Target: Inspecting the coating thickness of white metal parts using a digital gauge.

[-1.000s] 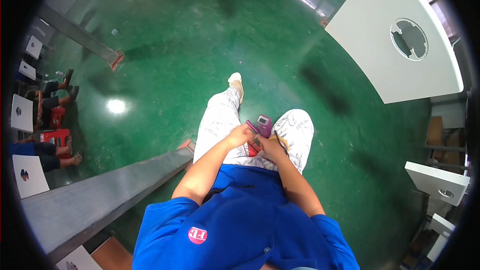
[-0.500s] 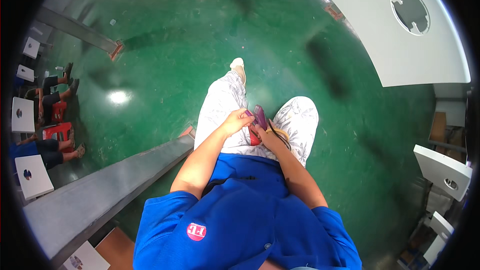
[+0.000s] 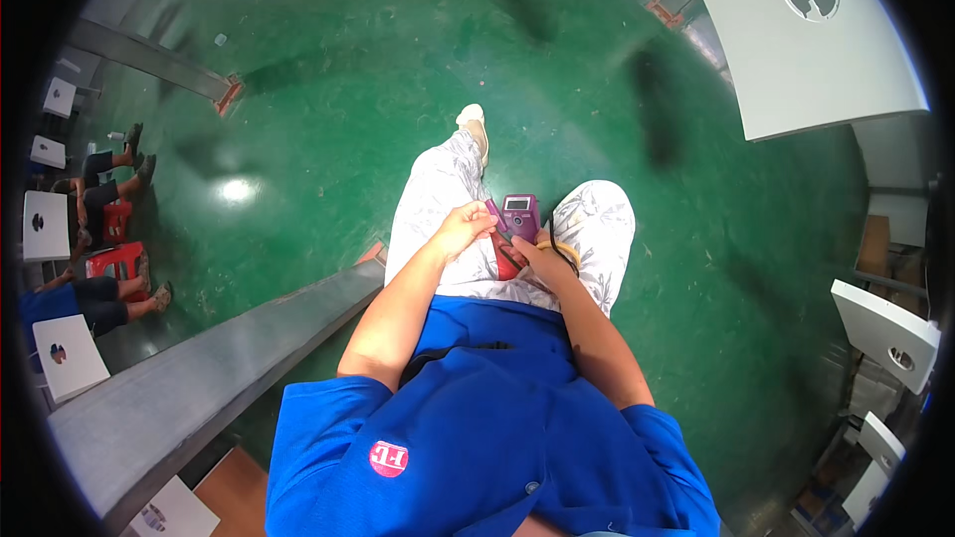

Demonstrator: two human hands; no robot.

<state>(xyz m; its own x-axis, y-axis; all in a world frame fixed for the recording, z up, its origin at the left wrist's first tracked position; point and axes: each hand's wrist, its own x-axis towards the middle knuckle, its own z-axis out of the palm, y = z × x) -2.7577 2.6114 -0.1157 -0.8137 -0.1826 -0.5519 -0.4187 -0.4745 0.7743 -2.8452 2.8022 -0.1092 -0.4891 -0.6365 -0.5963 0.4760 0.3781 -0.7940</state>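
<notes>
In my right hand (image 3: 538, 261) sits a small purple handheld device (image 3: 523, 222) with a little grey screen and a round button below it, its face turned up toward me. My left hand (image 3: 466, 230) pinches a thin purple strip (image 3: 493, 210) beside the device's left edge; whether strip and device touch, I cannot tell. A black cord (image 3: 553, 229) loops by my right hand. Something yellow and band-like (image 3: 570, 253) shows at that wrist. Both hands are over my lap, above a red stool seat (image 3: 505, 264) between my thighs.
Green floor (image 3: 348, 89) spreads ahead. A grey metal beam (image 3: 229, 363) runs close on my left. White panels with round cut-outs stand at the right, the nearest a large panel (image 3: 816, 60). People sit by red stools (image 3: 117, 261) at the far left.
The purple device has turned so its screen now faces up. My left hand and the strip have moved slightly left, away from the device. The view has shifted a little.
</notes>
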